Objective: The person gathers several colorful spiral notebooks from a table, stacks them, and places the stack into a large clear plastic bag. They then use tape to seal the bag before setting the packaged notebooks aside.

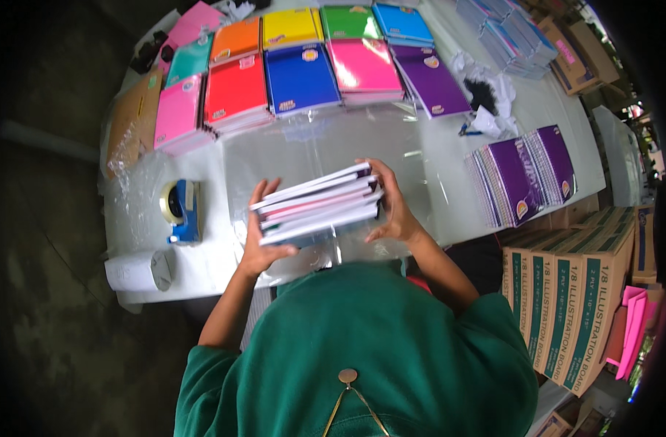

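Between my two hands is a stack of notebooks, its white page edges turned up toward me and one edge pinkish. My left hand grips the left end, fingers on the far side and thumb on the near side. At the right end, my right hand holds the stack with its fingers at the far corner and its thumb near the bottom. Beneath lies a clear plastic sheet on the white table. Beyond it, piles of notebooks stand in two rows, including a red pile, a blue pile and a purple pile.
A blue tape dispenser and a white paper roll sit at left. To the right are bundled purple notebooks and crumpled white wrapping. Cardboard boxes stand beside the table's right edge. More notebook stacks lie at far right.
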Tool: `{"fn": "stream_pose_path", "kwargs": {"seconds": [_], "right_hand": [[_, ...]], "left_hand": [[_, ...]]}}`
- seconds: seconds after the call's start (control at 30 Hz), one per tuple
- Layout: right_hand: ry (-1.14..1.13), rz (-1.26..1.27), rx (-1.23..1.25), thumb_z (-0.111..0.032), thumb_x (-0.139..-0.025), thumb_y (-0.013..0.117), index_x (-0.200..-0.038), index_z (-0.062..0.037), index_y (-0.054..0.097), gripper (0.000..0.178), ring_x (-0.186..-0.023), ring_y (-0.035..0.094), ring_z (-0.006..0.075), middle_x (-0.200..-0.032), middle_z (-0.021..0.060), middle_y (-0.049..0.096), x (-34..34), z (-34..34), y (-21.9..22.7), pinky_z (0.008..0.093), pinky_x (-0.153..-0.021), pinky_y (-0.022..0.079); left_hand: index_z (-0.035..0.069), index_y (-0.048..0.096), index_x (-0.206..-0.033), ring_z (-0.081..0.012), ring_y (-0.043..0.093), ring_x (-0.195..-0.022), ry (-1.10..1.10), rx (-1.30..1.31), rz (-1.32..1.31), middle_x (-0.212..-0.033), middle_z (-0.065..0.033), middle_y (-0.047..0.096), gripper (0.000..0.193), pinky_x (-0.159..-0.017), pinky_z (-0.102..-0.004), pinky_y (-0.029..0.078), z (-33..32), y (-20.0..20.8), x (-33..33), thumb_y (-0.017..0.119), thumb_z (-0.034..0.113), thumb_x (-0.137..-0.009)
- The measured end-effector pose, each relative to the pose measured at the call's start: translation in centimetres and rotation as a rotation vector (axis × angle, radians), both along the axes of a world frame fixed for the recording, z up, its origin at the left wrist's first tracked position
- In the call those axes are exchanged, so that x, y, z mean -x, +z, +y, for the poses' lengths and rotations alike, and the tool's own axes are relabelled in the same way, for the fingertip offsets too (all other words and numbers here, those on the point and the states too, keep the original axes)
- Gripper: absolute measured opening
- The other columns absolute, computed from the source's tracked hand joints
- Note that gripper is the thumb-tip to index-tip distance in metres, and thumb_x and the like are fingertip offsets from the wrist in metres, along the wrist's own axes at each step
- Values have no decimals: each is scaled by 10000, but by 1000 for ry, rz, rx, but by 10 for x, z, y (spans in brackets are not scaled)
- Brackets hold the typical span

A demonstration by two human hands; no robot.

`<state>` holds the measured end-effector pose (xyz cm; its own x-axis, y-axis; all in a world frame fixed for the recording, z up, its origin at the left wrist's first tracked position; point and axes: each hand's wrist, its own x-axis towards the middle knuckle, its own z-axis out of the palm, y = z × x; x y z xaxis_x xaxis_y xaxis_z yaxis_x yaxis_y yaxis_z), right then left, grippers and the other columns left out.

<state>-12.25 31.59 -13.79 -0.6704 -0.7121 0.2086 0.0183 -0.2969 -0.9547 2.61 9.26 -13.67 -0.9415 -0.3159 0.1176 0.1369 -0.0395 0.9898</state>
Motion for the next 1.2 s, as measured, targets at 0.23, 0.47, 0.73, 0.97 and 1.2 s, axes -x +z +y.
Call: {"fn": "stream_pose_path", "kwargs": {"seconds": [0.23, 0.47, 0.73, 0.97, 1.2], "right_hand": [[-138, 81, -102, -579, -414, 850, -1325, 0, 298, 1212, -1127, 448, 219, -1208, 109, 445, -10, -1, -8, 338, -962, 361], [-206, 53, -78, -616, -380, 839, -1152, -24, 456, 1045, -1010, 515, 176, -1079, 77, 504, -27, 3, -14, 320, -895, 420], [-269, -51, 59, -625, -414, 821, -1218, -1, 419, 1094, -1035, 516, 169, -1134, 93, 517, -33, -3, -12, 321, -897, 423], [-293, 780, -380, -530, -472, 851, -1166, -24, 493, 931, -1000, 575, 228, -1092, 125, 579, -29, 21, -115, 326, -850, 459], [-279, 264, -569, -548, -649, 737, -928, 1, 630, 625, -794, 650, 310, -849, 166, 658, -15, -9, -31, 374, -668, 510]], "left_hand": [[27, 313, -1235, -235, 431, -1094, 217, -116, 76, -1128, -116, 411, 1019, -944, -373, 367, 51, -22, -6, 847, 507, -512], [-28, 302, -1321, -282, 454, -1160, 211, 38, 91, -1267, -204, 434, 1106, -971, -403, 369, 59, -22, -3, 762, 631, -561], [-83, 376, -1216, -286, 546, -1065, 205, 146, 226, -1160, -206, 535, 1012, -915, -392, 437, 57, -43, -4, 685, 676, -623], [-3, 528, -1149, -250, 597, -1005, -197, 723, -63, -1140, -183, 582, 676, -897, -391, 447, 33, -139, -25, 760, 419, -674], [-66, 509, -1135, -253, 647, -860, 117, 209, -401, -972, -188, 646, 661, -760, -338, 517, 30, -43, -1, 735, 409, -735]]}}
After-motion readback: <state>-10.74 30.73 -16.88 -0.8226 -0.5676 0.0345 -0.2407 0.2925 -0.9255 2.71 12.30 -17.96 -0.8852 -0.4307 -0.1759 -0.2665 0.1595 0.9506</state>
